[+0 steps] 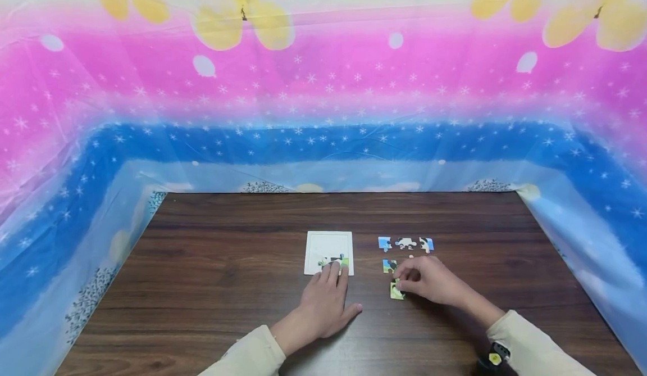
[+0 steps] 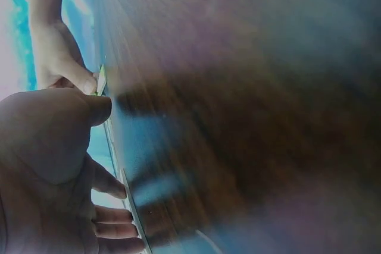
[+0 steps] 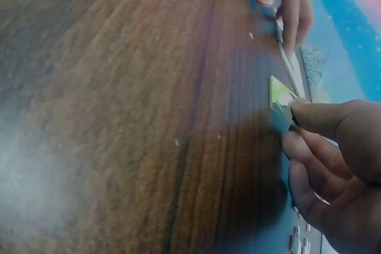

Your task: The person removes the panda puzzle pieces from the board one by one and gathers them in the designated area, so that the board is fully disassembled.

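Observation:
My left hand [image 1: 326, 303] lies with straight fingers on the lower edge of a white square puzzle tray [image 1: 328, 241]. Black, white and green puzzle pieces [image 1: 345, 261] sit in the tray's lower right part, partly covered by those fingers. To the right, my right hand [image 1: 429, 280] pinches a green puzzle piece [image 3: 281, 94] between thumb and fingers, and the right wrist view shows it tilted up. In the head view this green piece [image 1: 396, 291] is just below a blue-green piece [image 1: 388, 266]. Whatever lies under the right palm is hidden.
A row of loose pieces, a blue one [image 1: 384, 243], a white one [image 1: 405, 243] and a blue-edged one [image 1: 427, 244], lies right of the tray. The dark wooden table [image 1: 227, 241] meets a patterned cloth [image 1: 323, 157] at its back and sides.

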A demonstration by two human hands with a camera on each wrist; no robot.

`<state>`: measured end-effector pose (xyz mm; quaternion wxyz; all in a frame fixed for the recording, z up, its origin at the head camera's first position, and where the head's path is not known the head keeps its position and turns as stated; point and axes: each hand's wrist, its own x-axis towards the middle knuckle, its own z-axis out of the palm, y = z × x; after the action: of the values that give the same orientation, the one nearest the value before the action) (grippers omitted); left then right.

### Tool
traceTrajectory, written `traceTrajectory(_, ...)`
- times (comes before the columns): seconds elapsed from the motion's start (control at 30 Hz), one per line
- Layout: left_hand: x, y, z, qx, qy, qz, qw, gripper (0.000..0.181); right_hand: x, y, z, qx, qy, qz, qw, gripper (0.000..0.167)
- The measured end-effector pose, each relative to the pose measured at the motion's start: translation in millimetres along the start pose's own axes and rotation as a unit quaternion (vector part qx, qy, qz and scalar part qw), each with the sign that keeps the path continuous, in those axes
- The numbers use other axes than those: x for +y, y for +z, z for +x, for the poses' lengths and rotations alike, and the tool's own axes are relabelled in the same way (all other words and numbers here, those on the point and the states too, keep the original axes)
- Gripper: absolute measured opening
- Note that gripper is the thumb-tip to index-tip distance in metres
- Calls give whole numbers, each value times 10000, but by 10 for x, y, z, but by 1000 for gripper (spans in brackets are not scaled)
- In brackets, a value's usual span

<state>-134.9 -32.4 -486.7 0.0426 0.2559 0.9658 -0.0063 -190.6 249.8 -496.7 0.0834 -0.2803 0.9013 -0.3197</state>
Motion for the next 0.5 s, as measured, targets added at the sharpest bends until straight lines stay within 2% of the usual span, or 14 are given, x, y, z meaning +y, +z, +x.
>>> traceTrajectory(0.2,10,-3,2,44,-23,-49,10000,81,-34,39,8,6,-60,-262,9996,6)
traceTrajectory(0.5,18,-4,13,13,-40,178,9998,82,-57,-127,140,182,-275,-336,9989,3)
